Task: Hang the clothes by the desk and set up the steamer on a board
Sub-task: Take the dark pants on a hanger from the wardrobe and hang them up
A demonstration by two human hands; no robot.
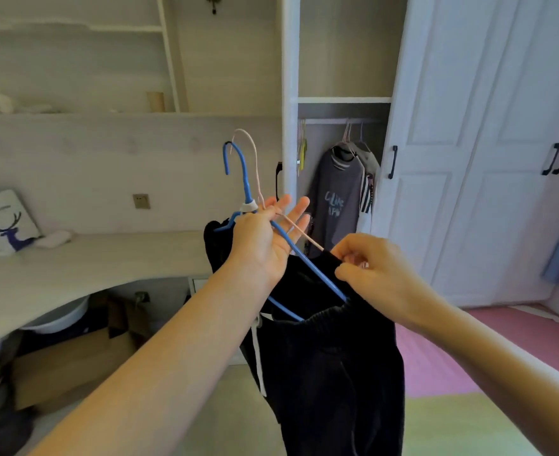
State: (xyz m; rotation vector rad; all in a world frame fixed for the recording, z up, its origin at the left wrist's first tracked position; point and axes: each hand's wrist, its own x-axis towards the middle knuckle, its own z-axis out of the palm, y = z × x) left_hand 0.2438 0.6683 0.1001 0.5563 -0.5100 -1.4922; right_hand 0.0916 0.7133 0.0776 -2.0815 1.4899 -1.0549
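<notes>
Both grips were up in front of the wardrobe [469, 159]. The left hand [260, 240] held two hangers at their necks, thumb side closed on them while the fingers [299, 209] spread open and pointed up. The right hand [367, 268] was pinched shut on the edge of the black clothes [330, 373], at the end of the pink hanger's arm.

The wardrobe stood open on its left side, white doors to the right; inside, a grey top [335, 195] and a striped one hung from the rail. The surface [74, 264], pale and curved, ran along the left wall, well apart from the clothes, with a deer picture [6, 222] leaning at its back. Boxes [74, 360] sat on the floor beneath it.

The black clothes hung in the air between the hands and fell to the bottom of the view, a white drawstring [259, 353] trailing down their left side. The blue hanger [243, 179] ran through their opening, its hook upright. The pink hanger [255, 159] lay just beside it, hook also up, its arm slanting down to the right hand.
</notes>
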